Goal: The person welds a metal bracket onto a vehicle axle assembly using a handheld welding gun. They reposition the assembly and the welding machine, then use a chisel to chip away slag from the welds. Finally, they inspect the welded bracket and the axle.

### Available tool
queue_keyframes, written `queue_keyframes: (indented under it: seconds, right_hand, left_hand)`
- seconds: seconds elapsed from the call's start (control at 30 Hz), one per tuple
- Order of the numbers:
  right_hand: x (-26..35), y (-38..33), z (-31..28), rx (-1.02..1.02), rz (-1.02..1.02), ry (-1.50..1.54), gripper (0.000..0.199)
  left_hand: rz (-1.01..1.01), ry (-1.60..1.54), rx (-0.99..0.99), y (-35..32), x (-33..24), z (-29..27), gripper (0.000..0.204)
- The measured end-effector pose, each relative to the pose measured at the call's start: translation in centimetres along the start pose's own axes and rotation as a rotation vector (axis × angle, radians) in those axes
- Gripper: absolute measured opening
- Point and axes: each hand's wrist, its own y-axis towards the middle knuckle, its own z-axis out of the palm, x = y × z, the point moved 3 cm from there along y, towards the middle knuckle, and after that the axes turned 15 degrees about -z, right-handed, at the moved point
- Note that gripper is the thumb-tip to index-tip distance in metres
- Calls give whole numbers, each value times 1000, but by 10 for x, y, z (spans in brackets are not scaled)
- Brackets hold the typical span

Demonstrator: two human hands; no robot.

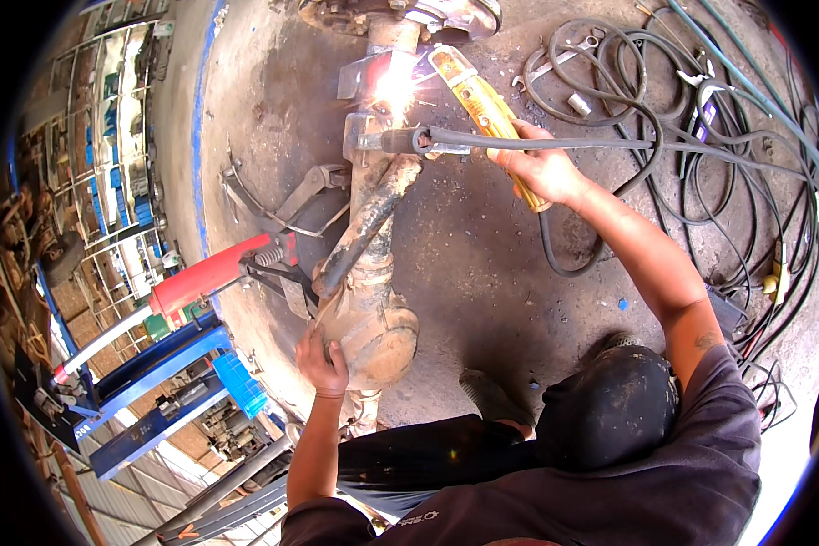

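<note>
My right hand (pixel 546 168) is closed around a yellow welding electrode holder (pixel 482 100), tilted toward the upper left. A bright arc with sparks (pixel 394 89) glows on a bracket on the muddy axle (pixel 393 36). Just below it, a metal block (pixel 364 138) on the axle meets the end of a dark cable (pixel 555 144), which runs right past my right hand. My left hand (pixel 323 364) rests, thumb apart from the fingers, against the rounded axle housing (pixel 382 346). A dirty dark tube (pixel 373 218) slants above that hand. Glare hides the exact weld spot.
Coiled cables (pixel 646 82) and a wrench (pixel 564 59) lie on the floor at right. At left are a red jack-like cylinder (pixel 214 273), a blue steel frame (pixel 164 373) and shelving (pixel 109 136). A dark rounded shape (pixel 614 409) stands before my body.
</note>
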Motion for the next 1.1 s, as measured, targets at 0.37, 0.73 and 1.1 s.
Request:
queue_keyframes:
  seconds: [0.37,0.73,1.1]
  right_hand:
    - [-2,0,3,-29,21,16,61]
    - [-17,-1,1,-56,90,82,48]
    - [-13,-3,7,-90,108,163,45]
  left_hand:
    - [-6,-7,2,-1,1,-1,41]
    - [8,-8,-13,0,4,1,43]
    - [3,-17,5,0,0,-1,41]
